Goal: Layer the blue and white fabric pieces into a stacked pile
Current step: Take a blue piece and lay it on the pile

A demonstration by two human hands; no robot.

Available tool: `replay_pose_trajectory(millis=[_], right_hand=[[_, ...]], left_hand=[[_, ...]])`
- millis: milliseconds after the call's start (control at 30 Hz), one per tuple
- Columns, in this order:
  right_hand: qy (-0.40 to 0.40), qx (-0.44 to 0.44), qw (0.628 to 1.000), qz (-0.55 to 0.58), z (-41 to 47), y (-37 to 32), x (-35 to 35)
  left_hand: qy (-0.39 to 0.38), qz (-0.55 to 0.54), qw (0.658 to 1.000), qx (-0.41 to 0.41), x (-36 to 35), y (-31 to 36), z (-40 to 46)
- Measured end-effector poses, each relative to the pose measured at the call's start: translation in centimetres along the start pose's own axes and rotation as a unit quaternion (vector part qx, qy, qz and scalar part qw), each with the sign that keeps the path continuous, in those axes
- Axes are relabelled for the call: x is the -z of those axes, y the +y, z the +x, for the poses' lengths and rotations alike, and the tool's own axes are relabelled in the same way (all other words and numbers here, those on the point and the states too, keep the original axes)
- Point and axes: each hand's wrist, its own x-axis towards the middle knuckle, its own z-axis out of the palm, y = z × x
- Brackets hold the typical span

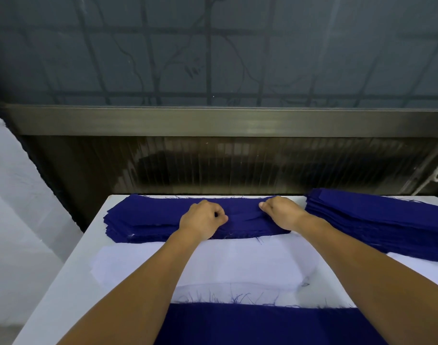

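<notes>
There, at the far edge of the white counter [71,282], lay a stack of blue fabric pieces [148,215], its back edge flush with the counter's rim and loose threads fraying past it. Both hands rested on top of this stack. The left hand [203,217] had its fingers curled into a loose fist, thumb against forefinger, seemingly pinching the top blue layer, though the cloth between the fingers could not be made out. The right hand [280,211] was likewise curled, its fingertips gathering a small ridge of the top blue piece, which wrinkled between the two hands.

Three groups of blue cloth were visible: the stack under the hands, a second, taller blue stack [377,220] just to the right, reaching past the frame's edge, and a single blue sheet [262,324] at the near edge with a frayed upper border. Between the far stack and the near sheet lay white fabric pieces [237,267], overlapped so that their number could not be told.

A strip of bare counter ran along the left side. Behind the counter stood a dark ribbed panel [213,165] and a metal ledge [213,120] close against the back rim, leaving little room beyond the stack.
</notes>
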Motion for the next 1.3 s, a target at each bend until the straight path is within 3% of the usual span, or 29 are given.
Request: replay_pose_trajectory(millis=[233,367,533,833,933,1033,1100,1167,1300], right_hand=[[0.054,0.098,0.99,-0.088,-0.9,0.5,-1.2],[0.036,0.078,0.996,-0.02,-1.6,0.7,-1.3],[0.043,0.025,0.998,0.037,-1.8,0.1,-1.2],[0.051,0.048,0.997,-0.022,-2.7,-0.3,-0.9],[0.111,0.041,0.993,0.012,-4.0,-0.8,-0.5],[0.172,0.071,0.982,0.029,-6.8,-1.1,0.4],[0.169,0.085,0.98,0.064,-9.5,-1.0,0.9],[0.154,0.086,0.976,0.129,-12.7,-0.3,1.3],[0.088,0.088,0.951,0.285,-19.2,1.3,2.3]], left_hand=[[0.045,0.114,0.992,0.005,-0.7,0.9,0.5],[0.017,0.216,0.976,-0.016,-0.7,1.3,0.3],[0.022,0.12,0.992,-0.02,0.0,0.3,-0.6],[0.094,0.215,0.971,0.037,4.0,-7.0,-2.0],[0.1,0.236,0.965,0.052,5.9,-8.7,-3.5],[0.135,0.232,0.963,0.009,7.6,-8.8,-5.6],[0.164,0.205,0.964,-0.048,8.5,-8.5,-7.5],[0.14,0.153,0.974,-0.088,9.2,-8.1,-9.6],[-0.03,0.054,0.992,-0.108,10.6,-7.2,-13.3]])
